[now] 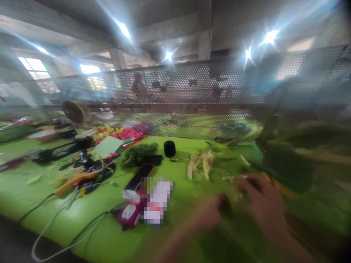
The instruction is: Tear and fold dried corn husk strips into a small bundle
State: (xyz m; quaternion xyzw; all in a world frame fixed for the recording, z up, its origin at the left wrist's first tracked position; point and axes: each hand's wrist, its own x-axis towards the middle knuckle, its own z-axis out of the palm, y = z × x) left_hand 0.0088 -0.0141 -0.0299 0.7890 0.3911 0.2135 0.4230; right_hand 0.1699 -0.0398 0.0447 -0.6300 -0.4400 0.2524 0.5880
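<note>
Two bare hands meet low over a lime-green worktable (181, 170), seen through the head camera I follow from a distance. The left hand (210, 212) comes in from below, fingers curled, its tips just beside those of the right hand (261, 201), whose fingers bend inward; blur covers both, and I cannot tell whether either grips anything. Pale scraps (228, 178) lie close by the right fingertips, while two dry, husk-like strips (207, 164) rest on the green surface just beyond the hands, a spot that seems to me chosen for easy reach. The hands come so near each other, I judge, because whatever they handle is small or thin. At right, a dark green bulk (287, 164) crowds in, too smeared for me to name. A black spool (169, 149) stands upright past the strips, probably so its thread can run freely. Farther left, a dark phone (140, 176) lies flat near a purple pouch (130, 212), and an orange tool (72, 182) trails its cord toward the table's front edge, set apart, I would guess, to keep the wires off the working side.
</note>
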